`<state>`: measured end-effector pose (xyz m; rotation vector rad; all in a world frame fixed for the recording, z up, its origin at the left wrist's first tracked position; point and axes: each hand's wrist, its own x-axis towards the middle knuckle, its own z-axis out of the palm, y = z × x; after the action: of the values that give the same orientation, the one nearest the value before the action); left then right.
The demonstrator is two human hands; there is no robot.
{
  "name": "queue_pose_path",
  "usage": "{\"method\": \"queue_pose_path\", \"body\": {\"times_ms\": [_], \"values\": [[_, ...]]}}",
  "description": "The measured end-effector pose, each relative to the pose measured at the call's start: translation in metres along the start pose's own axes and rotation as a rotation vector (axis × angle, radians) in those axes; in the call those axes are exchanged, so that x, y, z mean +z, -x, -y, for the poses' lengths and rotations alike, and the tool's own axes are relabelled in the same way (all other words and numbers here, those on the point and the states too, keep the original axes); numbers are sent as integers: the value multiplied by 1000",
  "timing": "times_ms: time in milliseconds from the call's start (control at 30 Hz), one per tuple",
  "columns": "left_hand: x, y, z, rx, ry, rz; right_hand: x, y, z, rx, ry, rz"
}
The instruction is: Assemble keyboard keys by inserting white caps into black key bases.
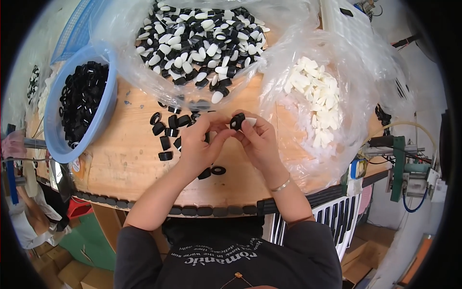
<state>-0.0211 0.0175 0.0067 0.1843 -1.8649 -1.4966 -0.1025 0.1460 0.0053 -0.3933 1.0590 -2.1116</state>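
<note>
Above the middle of the table, my right hand [262,147] pinches a short black cylindrical cap [237,121] between thumb and fingers. A white flat piece [250,123] sticks out beside the cap, within the same fingers. My left hand [198,144] is closed, its thumb and forefinger pressed together right at the cap's left side; whether they grip anything is hidden. Loose black caps [165,142] lie on the wooden table left of my left hand. A black ring [219,170] rests below my hands, next to another black cap [204,174].
At the left stands a blue basin [111,91] full of black caps. A clear plastic bag at the back holds a heap of black caps with white pieces [202,41]. White pieces [317,96] fill another bag at the right. Black padding [190,211] lines the table's front edge.
</note>
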Motion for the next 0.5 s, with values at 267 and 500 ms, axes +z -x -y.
{"method": "queue_pose_path", "body": {"times_ms": [267,500], "values": [[-7,-2,-12,119,-184,97,7,2,-5,-219,268,42],[-11,-4,-1,30,-101,218,6,7,1,-526,455,-88]]}}
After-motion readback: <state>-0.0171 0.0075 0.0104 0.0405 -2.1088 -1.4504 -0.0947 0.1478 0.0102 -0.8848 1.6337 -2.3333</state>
